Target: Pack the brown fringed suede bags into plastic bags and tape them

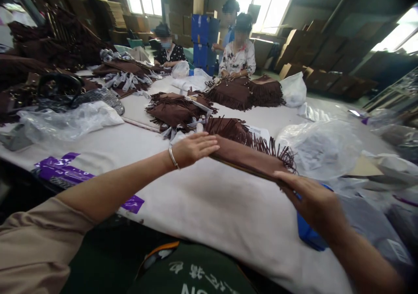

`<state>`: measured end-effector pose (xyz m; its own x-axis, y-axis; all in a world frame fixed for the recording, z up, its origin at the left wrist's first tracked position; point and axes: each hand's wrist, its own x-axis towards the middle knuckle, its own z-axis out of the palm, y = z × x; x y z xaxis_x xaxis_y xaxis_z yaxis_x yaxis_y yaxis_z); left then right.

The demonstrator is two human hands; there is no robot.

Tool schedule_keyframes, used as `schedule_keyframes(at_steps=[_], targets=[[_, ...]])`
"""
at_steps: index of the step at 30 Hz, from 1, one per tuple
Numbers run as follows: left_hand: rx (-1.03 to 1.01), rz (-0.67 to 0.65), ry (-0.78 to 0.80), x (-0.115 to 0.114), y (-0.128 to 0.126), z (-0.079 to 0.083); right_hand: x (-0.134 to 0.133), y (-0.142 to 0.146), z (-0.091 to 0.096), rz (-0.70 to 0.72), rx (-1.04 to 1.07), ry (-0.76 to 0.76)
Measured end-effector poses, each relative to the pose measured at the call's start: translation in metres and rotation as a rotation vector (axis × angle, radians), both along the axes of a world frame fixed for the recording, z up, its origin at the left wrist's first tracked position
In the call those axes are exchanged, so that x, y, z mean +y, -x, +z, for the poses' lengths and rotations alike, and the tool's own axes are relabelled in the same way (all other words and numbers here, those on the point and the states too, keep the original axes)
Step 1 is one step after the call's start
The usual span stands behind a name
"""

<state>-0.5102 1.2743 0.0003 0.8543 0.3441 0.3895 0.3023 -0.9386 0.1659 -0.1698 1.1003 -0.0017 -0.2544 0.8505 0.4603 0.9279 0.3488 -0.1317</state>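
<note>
A brown fringed bag [248, 157] over the pale-covered desk [196, 202]

The left hand [191, 149] lies straight-fingered on its left end, the right hand [315, 200] at its right end; whether either grips underneath, I cannot tell.

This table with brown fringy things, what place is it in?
Probably a factory workroom: brown fringed pieces lie on the table, other people are around it, and cardboard boxes are stacked behind.
</note>
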Motion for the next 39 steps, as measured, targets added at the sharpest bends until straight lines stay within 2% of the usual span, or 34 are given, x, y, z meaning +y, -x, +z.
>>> schedule_keyframes(at_steps=[1, 4, 6, 7, 9, 11, 13, 16, 18, 20, 22, 24, 26, 27, 28, 30, 32, 36, 39], targets=[[0.017, -0.016, 0.073, -0.015, 0.002, -0.023, -0.013, 0.004, -0.027, 0.025, 0.015, 0.014], [0.093, -0.032, 0.295, -0.063, 0.007, -0.107, -0.053, 0.015, -0.116, 0.074, 0.064, 0.129], [0.098, -0.024, 0.317, -0.091, 0.010, -0.153, -0.077, 0.018, -0.163, 0.077, 0.127, 0.164], [0.093, -0.016, 0.286, -0.103, 0.011, -0.169, -0.086, 0.018, -0.179, 0.068, 0.154, 0.167], [0.073, -0.011, 0.169, -0.118, 0.014, -0.185, -0.101, 0.015, -0.192, 0.061, 0.173, 0.176], [0.081, -0.023, 0.066, -0.126, 0.016, -0.184, -0.106, 0.010, -0.182, 0.086, 0.139, 0.230], [0.136, -0.020, 0.038, -0.131, 0.018, -0.174, -0.102, 0.010, -0.157, 0.073, 0.103, 0.362], [0.255, -0.009, 0.128, -0.138, 0.017, -0.156, -0.082, 0.023, -0.116, 0.039, 0.117, 0.582], [0.293, -0.023, 0.201, -0.141, 0.011, -0.148, -0.063, 0.041, -0.101, 0.050, 0.194, 0.554], [0.284, -0.053, 0.232, -0.135, 0.001, -0.146, -0.044, 0.063, -0.104, 0.100, 0.261, 0.414], [0.276, -0.034, 0.206, -0.113, -0.007, -0.144, -0.031, 0.081, -0.121, 0.184, 0.228, 0.313], [0.297, 0.143, 0.145, -0.079, -0.007, -0.138, -0.025, 0.093, -0.144, 0.240, 0.117, 0.298], [0.299, 0.454, 0.078, -0.043, 0.002, -0.125, -0.025, 0.097, -0.162, 0.229, 0.035, 0.307], [0.265, 0.570, 0.045, -0.029, 0.009, -0.118, -0.027, 0.098, -0.167, 0.213, 0.023, 0.310], [0.215, 0.650, 0.022, -0.019, 0.017, -0.112, -0.029, 0.098, -0.170, 0.200, 0.026, 0.308], [0.106, 0.707, 0.016, -0.016, 0.032, -0.106, -0.030, 0.101, -0.166, 0.172, 0.078, 0.294], [0.051, 0.735, 0.082, -0.032, 0.043, -0.113, -0.027, 0.113, -0.156, 0.143, 0.176, 0.285], [0.075, 0.794, 0.199, -0.075, 0.051, -0.149, 0.001, 0.156, -0.138, 0.134, 0.286, 0.345], [0.120, 0.651, 0.100, -0.081, 0.053, -0.167, 0.032, 0.185, -0.138, 0.181, 0.221, 0.386]])
